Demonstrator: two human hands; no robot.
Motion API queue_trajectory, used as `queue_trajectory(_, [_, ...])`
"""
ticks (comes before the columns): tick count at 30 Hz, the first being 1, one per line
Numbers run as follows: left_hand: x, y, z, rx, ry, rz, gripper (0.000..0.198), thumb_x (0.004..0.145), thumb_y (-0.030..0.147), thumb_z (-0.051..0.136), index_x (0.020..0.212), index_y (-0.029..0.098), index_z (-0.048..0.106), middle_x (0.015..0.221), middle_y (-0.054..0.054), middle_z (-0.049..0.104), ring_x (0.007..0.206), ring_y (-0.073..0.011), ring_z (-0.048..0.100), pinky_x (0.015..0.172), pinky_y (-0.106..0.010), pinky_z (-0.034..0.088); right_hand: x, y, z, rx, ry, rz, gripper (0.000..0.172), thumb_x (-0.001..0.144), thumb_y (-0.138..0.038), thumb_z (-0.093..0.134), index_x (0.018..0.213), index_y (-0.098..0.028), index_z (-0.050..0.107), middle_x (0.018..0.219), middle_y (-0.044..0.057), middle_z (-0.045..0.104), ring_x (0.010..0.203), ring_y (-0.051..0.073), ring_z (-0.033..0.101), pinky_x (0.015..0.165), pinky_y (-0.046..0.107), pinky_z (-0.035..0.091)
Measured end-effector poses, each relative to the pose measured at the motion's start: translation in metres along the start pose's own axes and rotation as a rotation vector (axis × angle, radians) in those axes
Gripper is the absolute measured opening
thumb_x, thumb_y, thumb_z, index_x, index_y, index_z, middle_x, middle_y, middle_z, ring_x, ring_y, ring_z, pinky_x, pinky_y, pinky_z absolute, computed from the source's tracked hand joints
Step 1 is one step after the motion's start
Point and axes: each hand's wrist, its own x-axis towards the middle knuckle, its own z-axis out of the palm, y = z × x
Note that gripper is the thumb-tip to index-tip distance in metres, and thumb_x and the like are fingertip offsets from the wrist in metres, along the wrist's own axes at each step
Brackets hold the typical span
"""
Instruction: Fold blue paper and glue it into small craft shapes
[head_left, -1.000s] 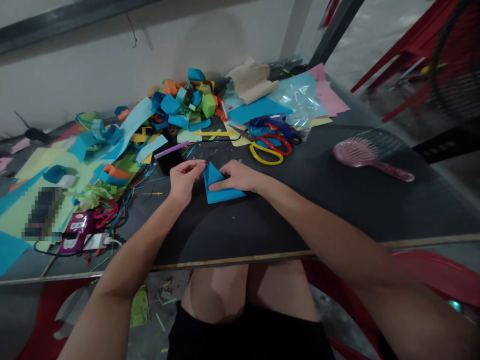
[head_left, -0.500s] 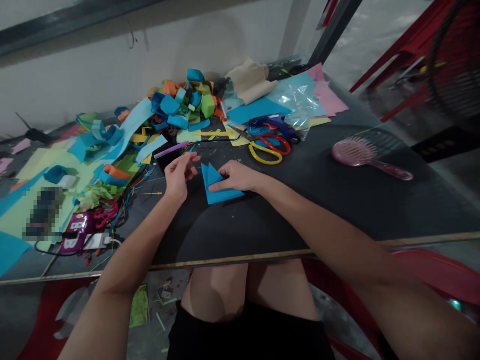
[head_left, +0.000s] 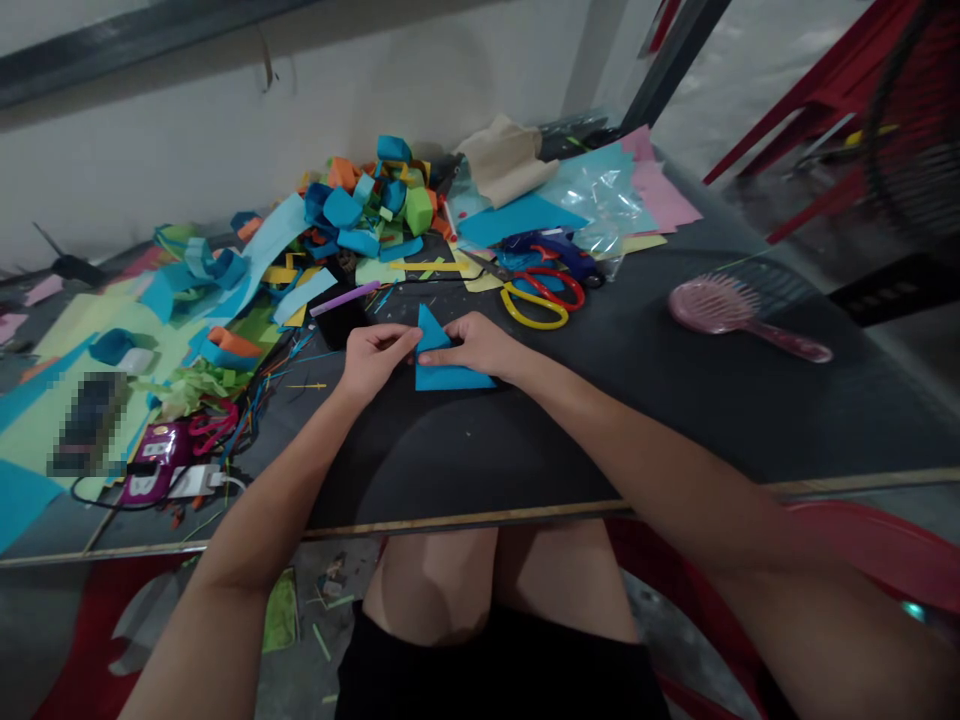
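Observation:
A folded sheet of blue paper is held just above or on the dark table, one pointed corner upward. My right hand grips it from the right, thumb lying across its front. At its left edge, my left hand pinches the paper between thumb and fingertips. The fingers behind the paper are partly hidden. Beyond my hands lie scissors with one yellow and one red handle, and a purple strip rests on a dark box near my left hand.
Behind is a heap of coloured folded paper pieces. A pink hairbrush lies right, plastic-wrapped paper at the back. Paper sheets, a purple device and a white plug sit left. A fan stands far right.
My left hand has moved right and closed on the left edge of the blue paper. The paper has turned slightly and shifted up, and its two upper points now show as one.

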Motion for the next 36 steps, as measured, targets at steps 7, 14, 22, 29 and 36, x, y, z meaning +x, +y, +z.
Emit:
queue_trajectory(7, [0.001, -0.005, -0.002, 0.056, 0.095, 0.002, 0.03, 0.073, 0.046, 0.075, 0.067, 0.017, 0.075, 0.049, 0.002, 0.056, 0.043, -0.0054, 0.042, 0.044, -0.02, 0.033, 0.003, 0.005, 0.002, 0.106, -0.008, 0.002, 0.042, 0.059, -0.055, 0.083, 0.071, -0.016, 0.073, 0.065, 0.002, 0.069, 0.056, 0.012, 0.056, 0.053, 0.025, 0.042])
queue_trajectory(14, [0.0, -0.006, 0.0, 0.066, 0.151, -0.019, 0.025, 0.07, 0.042, 0.076, 0.065, 0.017, 0.076, 0.058, 0.001, 0.062, 0.052, -0.0075, 0.046, 0.05, -0.022, 0.037, 0.003, 0.004, 0.002, 0.14, -0.008, 0.038, 0.039, 0.055, -0.051, 0.084, 0.067, -0.016, 0.07, 0.066, 0.0, 0.067, 0.058, 0.011, 0.055, 0.056, 0.025, 0.042])
queue_trajectory(22, [0.0, -0.006, 0.0, 0.11, 0.079, -0.049, 0.03, 0.077, 0.046, 0.071, 0.07, 0.017, 0.074, 0.045, 0.005, 0.047, 0.036, -0.0047, 0.036, 0.039, -0.02, 0.028, -0.001, -0.007, 0.001, 0.15, -0.014, 0.109, 0.038, 0.051, -0.047, 0.087, 0.06, -0.017, 0.067, 0.059, -0.001, 0.064, 0.055, 0.01, 0.053, 0.055, 0.024, 0.041])
queue_trajectory(29, [0.001, -0.002, -0.01, 0.619, 0.037, 0.45, 0.038, 0.098, 0.03, 0.043, 0.131, 0.022, 0.061, 0.139, -0.012, 0.06, 0.108, -0.0186, 0.068, 0.095, -0.033, 0.053, 0.002, 0.0, -0.001, 0.19, -0.044, 0.129, 0.033, 0.059, -0.045, 0.084, 0.066, -0.016, 0.068, 0.065, 0.001, 0.067, 0.059, 0.012, 0.057, 0.059, 0.026, 0.044])
queue_trajectory(36, [-0.003, 0.009, -0.01, 1.073, -0.362, 0.727, 0.046, 0.1, 0.013, 0.035, 0.141, 0.022, 0.052, 0.144, -0.009, 0.057, 0.139, -0.0209, 0.048, 0.111, -0.038, 0.043, 0.004, 0.001, -0.001, 0.009, 0.003, 0.0, 0.02, 0.066, -0.032, 0.079, 0.066, -0.016, 0.068, 0.065, -0.002, 0.066, 0.067, 0.013, 0.058, 0.067, 0.027, 0.044])
